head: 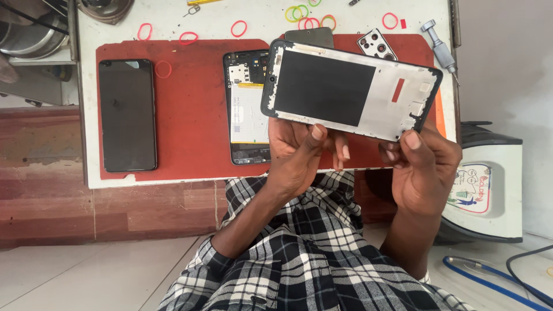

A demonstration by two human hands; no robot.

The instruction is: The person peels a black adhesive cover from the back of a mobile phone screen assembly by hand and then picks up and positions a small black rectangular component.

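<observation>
I hold a phone display frame (345, 89) with both hands above the table edge; its white inner side with a black square panel faces me. My left hand (299, 155) grips its lower left edge, thumb on the rim. My right hand (423, 167) grips the lower right corner. Behind it, an opened phone body (245, 109) with a pale battery lies on the red work mat (193, 115).
A whole black phone (127, 115) lies on the mat's left. Coloured rubber bands (239, 27) dot the white table (259, 17). A camera-cutout part (377, 45) and a screwdriver (439, 49) lie at the back right. A white machine (489, 190) stands to the right.
</observation>
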